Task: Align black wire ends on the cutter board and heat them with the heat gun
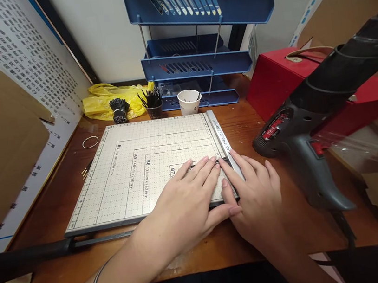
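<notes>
A thin black strand (pixel 218 161) is lying across the paper cutter (pixel 173 132) beside its metal edge strip (pixel 220 135), mostly hidden by fingertips. The left hand (pixel 191 197) is resting flat, closing around nothing; the right hand (pixel 255 190) is bearing down near the strand's end, though whether it is pinching, I cannot tell. The strand is looking light, probably bendy and liable to roll, so flat fingertips are likely giving the surest hold. The cutter, sitting on the bench (pixel 241 127), is looking stiff and weighty.
</notes>
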{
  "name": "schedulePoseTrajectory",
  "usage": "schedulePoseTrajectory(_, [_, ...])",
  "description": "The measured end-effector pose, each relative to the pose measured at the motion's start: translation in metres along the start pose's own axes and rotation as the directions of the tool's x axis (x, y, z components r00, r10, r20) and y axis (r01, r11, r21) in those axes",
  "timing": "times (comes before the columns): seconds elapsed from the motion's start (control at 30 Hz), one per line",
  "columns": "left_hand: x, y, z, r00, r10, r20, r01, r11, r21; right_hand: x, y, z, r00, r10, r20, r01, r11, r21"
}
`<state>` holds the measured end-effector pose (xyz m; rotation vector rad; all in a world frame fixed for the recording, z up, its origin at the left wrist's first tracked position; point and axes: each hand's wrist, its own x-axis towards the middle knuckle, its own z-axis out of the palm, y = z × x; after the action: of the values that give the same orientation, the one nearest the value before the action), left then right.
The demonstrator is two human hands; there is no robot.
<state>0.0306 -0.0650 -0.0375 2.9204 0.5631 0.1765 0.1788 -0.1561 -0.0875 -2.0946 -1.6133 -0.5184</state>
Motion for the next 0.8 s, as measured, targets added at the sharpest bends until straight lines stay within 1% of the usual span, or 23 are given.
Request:
schedulePoseTrajectory(0.13, [0.0004,0.0,0.0019,1.0,-0.009,-0.002,0.009,1.0,-0.024,0.0019,-0.0013,-0.0002,0.999,-0.019,0.043,0.022,0.998,-0.058])
schedulePoseTrajectory(0.27, [0.0002,0.0009,0.0033,0.999,-0.017,-0.034,0.015,0.999,-0.044,0.0016,-0.0013,0.0008,0.997,-0.05,0.055,0.056,0.994,-0.099])
schedulePoseTrajectory(0.37, [0.0,0.0019,0.0027,0.998,-0.026,-0.057,0.022,0.998,-0.06,0.0017,-0.0015,0.0009,0.997,-0.067,0.046,0.072,0.993,-0.099])
schedulePoseTrajectory(0.47, [0.0002,0.0026,0.0013,0.998,-0.037,-0.052,0.033,0.996,-0.082,0.0024,-0.0015,0.0001,0.996,-0.083,0.04,0.086,0.992,-0.088])
schedulePoseTrajectory(0.63, [0.0009,0.0023,-0.0004,0.999,-0.022,-0.046,0.017,0.994,-0.109,0.002,-0.0002,-0.002,0.989,-0.121,0.083,0.126,0.99,-0.064])
schedulePoseTrajectory(0.8, [0.001,0.0008,-0.0012,0.999,-0.023,-0.037,0.018,0.992,-0.122,0.0016,-0.0006,-0.0031,0.99,-0.101,0.102,0.108,0.992,-0.063])
